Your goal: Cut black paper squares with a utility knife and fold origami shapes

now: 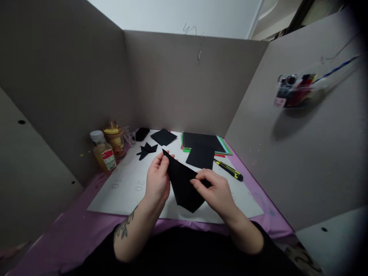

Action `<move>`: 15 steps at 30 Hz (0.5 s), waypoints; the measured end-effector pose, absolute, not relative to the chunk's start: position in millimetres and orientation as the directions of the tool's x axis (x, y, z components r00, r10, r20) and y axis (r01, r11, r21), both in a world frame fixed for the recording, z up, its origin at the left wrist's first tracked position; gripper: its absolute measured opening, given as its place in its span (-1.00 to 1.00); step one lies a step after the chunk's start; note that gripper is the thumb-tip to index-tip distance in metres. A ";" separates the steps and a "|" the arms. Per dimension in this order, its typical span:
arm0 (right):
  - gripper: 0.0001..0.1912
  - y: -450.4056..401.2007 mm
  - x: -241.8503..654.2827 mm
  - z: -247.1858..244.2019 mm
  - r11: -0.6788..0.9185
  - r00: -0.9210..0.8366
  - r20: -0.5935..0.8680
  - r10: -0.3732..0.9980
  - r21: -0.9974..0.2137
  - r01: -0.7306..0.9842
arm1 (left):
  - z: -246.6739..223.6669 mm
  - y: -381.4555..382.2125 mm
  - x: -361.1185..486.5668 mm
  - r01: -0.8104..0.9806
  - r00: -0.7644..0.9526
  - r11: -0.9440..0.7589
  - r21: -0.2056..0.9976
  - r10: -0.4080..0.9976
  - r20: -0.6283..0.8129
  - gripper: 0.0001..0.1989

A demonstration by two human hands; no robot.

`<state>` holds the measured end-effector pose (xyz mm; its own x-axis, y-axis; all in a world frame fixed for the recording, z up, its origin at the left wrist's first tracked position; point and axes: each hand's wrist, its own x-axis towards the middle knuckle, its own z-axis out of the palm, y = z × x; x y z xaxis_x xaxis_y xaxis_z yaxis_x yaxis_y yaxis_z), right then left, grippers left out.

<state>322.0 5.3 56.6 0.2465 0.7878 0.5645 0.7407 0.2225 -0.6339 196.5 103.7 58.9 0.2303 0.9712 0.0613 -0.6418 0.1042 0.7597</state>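
Observation:
A folded sheet of black paper (185, 184) hangs between my two hands above the white sheet. My left hand (158, 174) pinches its pointed upper left corner between thumb and fingers. At its right side, my right hand (214, 188) grips the edge, with thumb and forefinger pressed together on the paper. The lower end of the paper is angular and points down toward me. Just behind it lies a flat black square of paper (198, 156). A folded black paper figure (147, 150) with several points rests beyond my left hand.
A black and yellow utility knife (229, 170) lies right of my hands. Coloured sheets (227, 147) are stacked behind, near a black paper square (163, 137). A glue bottle (104, 151), a cup (115, 140) and a phone (142, 134) stand or lie left. Grey panels (195, 84) enclose the table.

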 end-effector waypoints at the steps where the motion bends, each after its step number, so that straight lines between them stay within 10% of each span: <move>1: -0.87 4.5 321.2 57.9 0.199 0.277 0.544 0.792 -0.659 0.725 | 59.3 103.2 196.3 -0.649 0.231 0.107 0.753 0.971 0.061 -0.70; 15: -0.85 4.0 320.9 61.1 0.138 0.382 0.442 0.811 -0.781 0.609 | 60.5 99.7 193.4 -0.722 0.207 0.104 0.684 0.976 0.070 -0.78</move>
